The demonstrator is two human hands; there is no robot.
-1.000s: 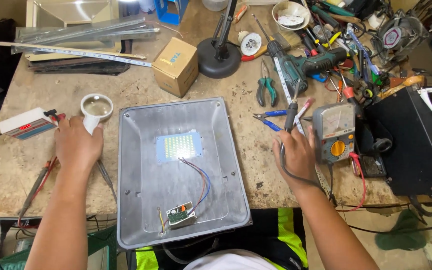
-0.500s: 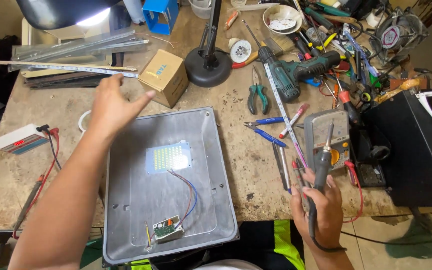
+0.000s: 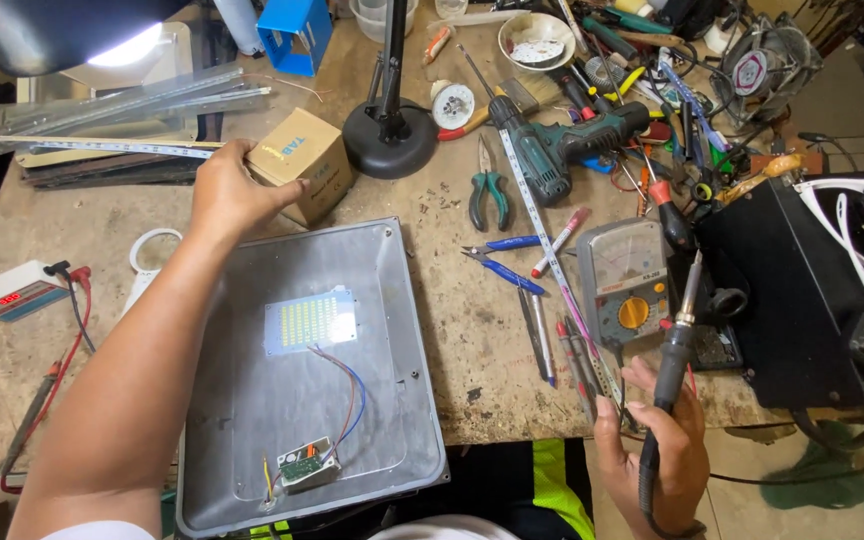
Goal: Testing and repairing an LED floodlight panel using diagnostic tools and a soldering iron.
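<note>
Gripping slim black soldering iron point(image 3: 674, 350), right hand point(image 3: 652, 455); left hand point(image 3: 227, 190) open on cardboard box point(image 3: 302, 165).

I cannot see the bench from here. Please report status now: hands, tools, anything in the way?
Left hand on small cardboard box. Right hand grips soldering iron, tip up. Grey lamp housing in between.

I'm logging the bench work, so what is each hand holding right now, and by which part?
Right hand grips a soldering iron by its black handle. Left hand rests on the cardboard box, gripping nothing.
</note>
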